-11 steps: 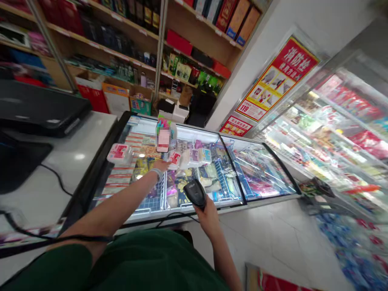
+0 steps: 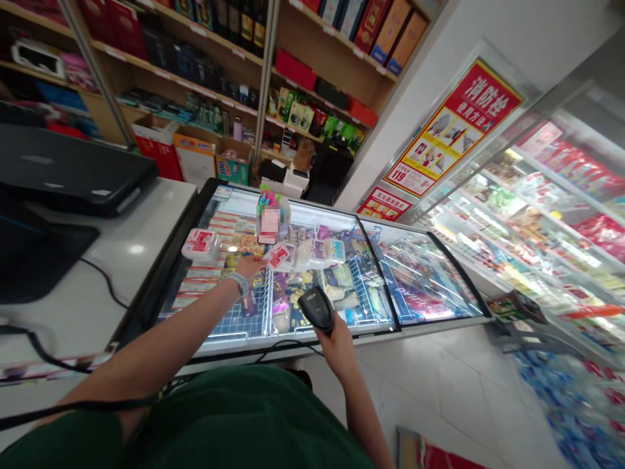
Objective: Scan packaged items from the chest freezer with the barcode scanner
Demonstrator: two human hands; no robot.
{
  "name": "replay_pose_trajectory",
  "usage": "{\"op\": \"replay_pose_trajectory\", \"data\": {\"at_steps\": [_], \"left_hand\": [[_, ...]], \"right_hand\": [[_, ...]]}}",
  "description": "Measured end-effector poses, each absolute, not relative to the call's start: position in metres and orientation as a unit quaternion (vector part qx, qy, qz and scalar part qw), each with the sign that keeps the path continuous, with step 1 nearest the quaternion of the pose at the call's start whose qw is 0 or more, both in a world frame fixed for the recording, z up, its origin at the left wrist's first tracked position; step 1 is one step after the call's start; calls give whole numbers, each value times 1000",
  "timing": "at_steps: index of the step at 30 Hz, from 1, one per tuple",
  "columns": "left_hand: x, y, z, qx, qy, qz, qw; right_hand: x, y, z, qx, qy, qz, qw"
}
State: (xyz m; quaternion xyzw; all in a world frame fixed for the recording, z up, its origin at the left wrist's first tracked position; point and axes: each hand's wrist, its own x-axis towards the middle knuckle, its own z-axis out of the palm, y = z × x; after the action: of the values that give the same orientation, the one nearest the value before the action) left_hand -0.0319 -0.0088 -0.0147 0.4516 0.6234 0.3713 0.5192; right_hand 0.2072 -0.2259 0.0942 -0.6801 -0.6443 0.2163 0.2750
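Note:
My left hand (image 2: 250,266) pinches the left edge of a clear plastic box with a red and white label (image 2: 281,256) over the glass-topped freezer (image 2: 361,277). That box looks slightly tilted. To its right are a purple-labelled box (image 2: 318,249) and a blue-labelled box (image 2: 336,249). Another red-labelled box (image 2: 200,243) sits apart, near the freezer's left end. My right hand (image 2: 336,339) is wrapped round the handle of a black barcode scanner (image 2: 316,309), whose head points toward the boxes. Its trigger is hidden.
A phone with a pinkish screen (image 2: 269,225) stands behind the boxes. At left, a counter (image 2: 146,228) carries black equipment (image 2: 73,166). A black cable (image 2: 288,342) runs along the freezer's front. Shelves with goods (image 2: 195,78) line the back.
My left hand has drawn a little to the left, its fingers now at the red-labelled box's edge, and the box has tilted toward it. The scanner stays nearly in place. The view has shifted slightly.

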Motion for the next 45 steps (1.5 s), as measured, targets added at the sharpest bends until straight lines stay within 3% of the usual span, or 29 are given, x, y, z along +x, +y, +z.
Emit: {"op": "replay_pose_trajectory", "data": {"at_steps": [15, 45], "left_hand": [[-86, -61, 18, 472, 559, 497, 466], [-92, -66, 20, 462, 571, 493, 466]], "right_hand": [[185, -198, 102, -639, -696, 210, 253], [175, -188, 105, -624, -714, 214, 233]]}}
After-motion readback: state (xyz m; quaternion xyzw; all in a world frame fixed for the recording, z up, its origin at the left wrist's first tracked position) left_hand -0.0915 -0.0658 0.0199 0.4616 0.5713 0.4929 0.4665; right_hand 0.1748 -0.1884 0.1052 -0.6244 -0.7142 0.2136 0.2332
